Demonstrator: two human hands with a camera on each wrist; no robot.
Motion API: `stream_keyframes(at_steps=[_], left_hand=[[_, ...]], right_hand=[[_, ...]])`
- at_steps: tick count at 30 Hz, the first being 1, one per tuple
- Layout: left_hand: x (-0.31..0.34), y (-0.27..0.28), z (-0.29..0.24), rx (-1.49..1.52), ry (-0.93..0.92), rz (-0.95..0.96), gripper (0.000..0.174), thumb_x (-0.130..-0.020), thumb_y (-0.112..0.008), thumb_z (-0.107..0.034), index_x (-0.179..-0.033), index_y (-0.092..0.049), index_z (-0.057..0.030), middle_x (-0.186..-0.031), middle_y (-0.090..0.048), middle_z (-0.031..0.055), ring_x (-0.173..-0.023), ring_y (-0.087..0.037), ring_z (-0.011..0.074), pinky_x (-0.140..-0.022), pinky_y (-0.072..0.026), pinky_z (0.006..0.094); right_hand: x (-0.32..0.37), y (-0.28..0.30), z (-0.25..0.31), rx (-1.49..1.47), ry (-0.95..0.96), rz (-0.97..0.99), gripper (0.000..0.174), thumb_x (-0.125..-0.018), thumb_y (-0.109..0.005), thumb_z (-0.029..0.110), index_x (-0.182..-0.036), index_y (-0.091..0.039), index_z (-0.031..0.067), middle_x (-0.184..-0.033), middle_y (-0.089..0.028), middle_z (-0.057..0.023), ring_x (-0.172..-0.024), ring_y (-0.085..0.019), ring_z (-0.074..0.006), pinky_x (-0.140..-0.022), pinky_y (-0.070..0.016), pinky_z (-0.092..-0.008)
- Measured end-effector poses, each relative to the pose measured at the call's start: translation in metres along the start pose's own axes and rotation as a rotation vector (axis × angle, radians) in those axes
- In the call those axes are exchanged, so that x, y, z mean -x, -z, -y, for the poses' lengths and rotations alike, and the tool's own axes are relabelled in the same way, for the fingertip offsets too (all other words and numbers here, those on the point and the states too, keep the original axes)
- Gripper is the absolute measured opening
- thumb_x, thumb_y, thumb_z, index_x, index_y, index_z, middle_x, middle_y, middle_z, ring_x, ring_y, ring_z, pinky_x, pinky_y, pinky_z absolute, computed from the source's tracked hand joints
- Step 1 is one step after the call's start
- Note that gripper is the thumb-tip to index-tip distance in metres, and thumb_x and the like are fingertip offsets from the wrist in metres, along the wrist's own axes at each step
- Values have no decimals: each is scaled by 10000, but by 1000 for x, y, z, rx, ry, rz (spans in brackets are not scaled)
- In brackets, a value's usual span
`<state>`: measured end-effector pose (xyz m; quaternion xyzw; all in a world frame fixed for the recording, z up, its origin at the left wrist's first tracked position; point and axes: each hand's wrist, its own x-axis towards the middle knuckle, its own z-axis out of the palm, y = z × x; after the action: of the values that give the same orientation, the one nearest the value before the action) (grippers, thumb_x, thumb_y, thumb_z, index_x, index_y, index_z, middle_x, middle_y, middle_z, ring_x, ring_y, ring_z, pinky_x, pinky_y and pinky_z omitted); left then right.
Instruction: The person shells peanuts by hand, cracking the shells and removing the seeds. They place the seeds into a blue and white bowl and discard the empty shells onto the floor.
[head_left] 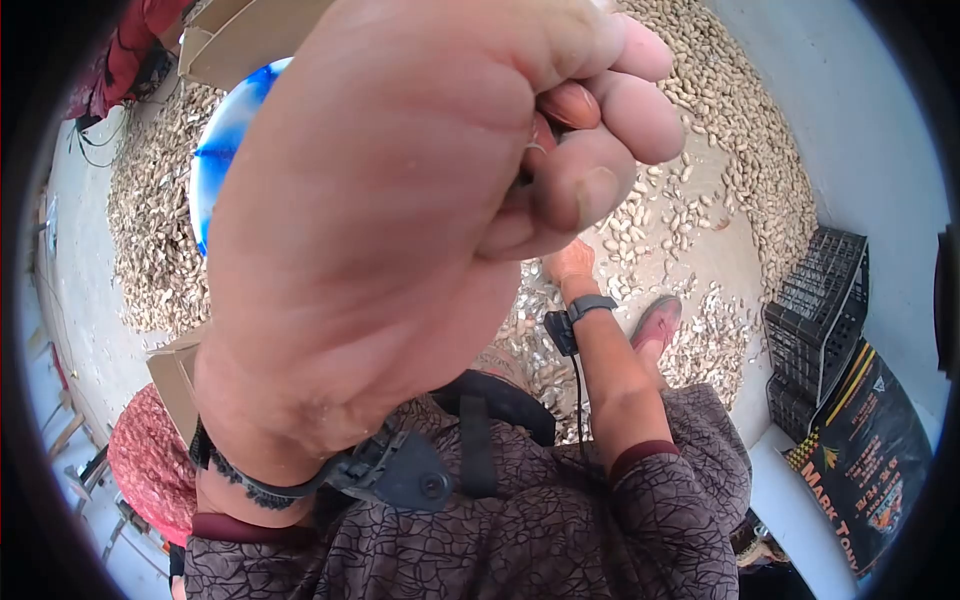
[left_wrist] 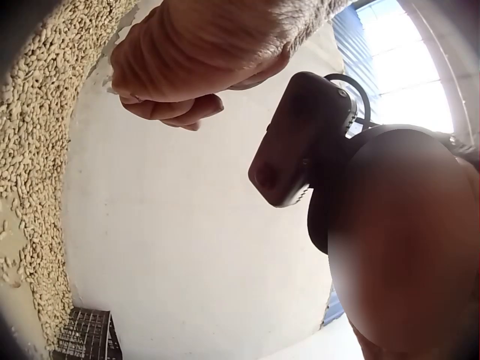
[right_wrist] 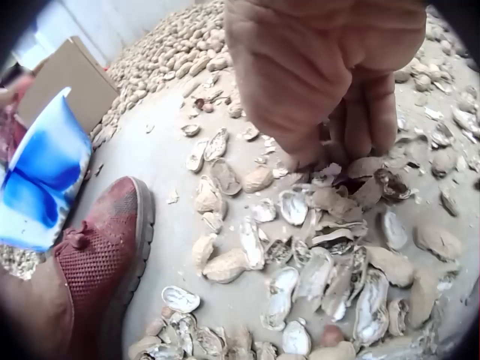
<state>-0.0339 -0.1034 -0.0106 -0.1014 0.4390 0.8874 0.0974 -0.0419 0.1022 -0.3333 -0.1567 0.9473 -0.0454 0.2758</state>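
Close to the camera in the head view, my left hand [head_left: 400,200] is raised with its fingers curled round reddish peanut kernels [head_left: 570,105]. Its bent fingers show from the back in the left wrist view, where the left hand [left_wrist: 187,64] hides what it holds. Down at the floor is my right hand [head_left: 570,262]. The right wrist view has the right hand [right_wrist: 330,75] pointing down, fingertips touching a cluster of split peanut shells [right_wrist: 337,206]; whether they pinch anything is hidden.
A heap of unshelled peanuts [head_left: 750,150] lies along the wall. Black crates [head_left: 815,300] and a printed black bag [head_left: 860,460] stand at the right. A blue-and-white basin [head_left: 222,150] is partly behind my left hand. A red shoe [right_wrist: 105,247] is beside the shells; another person sits nearby.
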Motion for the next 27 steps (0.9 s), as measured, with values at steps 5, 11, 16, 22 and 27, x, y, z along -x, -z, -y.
stream_keyframes(at_steps=[5,11,16,22,27], left_hand=[[8,2,-1,-8,-25,-19,176,-852,-448,-89,-907,-537,52,-691,-542,46,-477,-409,15,-358,-271,122],[16,-4,2,-30,-82,-9,191,-851,-447,-95,-923,-543,54,-691,-548,40,-468,-401,6,-349,-260,119],[27,0,10,-56,-90,0,212,-876,-455,-122,-963,-541,51,-683,-533,12,-467,-374,2,-358,-245,106],[24,1,31,-143,-66,-9,193,-858,-504,-149,-915,-566,25,-675,-537,3,-492,-397,12,-392,-272,126],[25,-8,50,-254,18,10,182,-837,-540,-165,-901,-575,1,-663,-531,-11,-527,-418,19,-429,-292,144]], right_hand=[[29,-20,-20,-74,-73,112,272,-670,-565,134,-924,-588,42,-911,-611,-171,-904,-574,-303,-796,-439,-369],[45,6,-37,-1144,-338,263,140,-757,-509,14,-881,-568,-12,-799,-614,-147,-726,-628,-210,-623,-525,-303],[63,90,-18,-1811,-5,177,123,-769,-501,-10,-883,-539,-39,-773,-602,-122,-709,-627,-211,-648,-544,-325],[111,171,20,-1980,487,-122,106,-747,-526,-17,-853,-527,-14,-825,-585,-119,-738,-620,-203,-689,-533,-339],[154,208,47,-1830,591,-393,121,-725,-551,-54,-829,-516,-3,-909,-566,-117,-764,-597,-172,-721,-496,-293]])
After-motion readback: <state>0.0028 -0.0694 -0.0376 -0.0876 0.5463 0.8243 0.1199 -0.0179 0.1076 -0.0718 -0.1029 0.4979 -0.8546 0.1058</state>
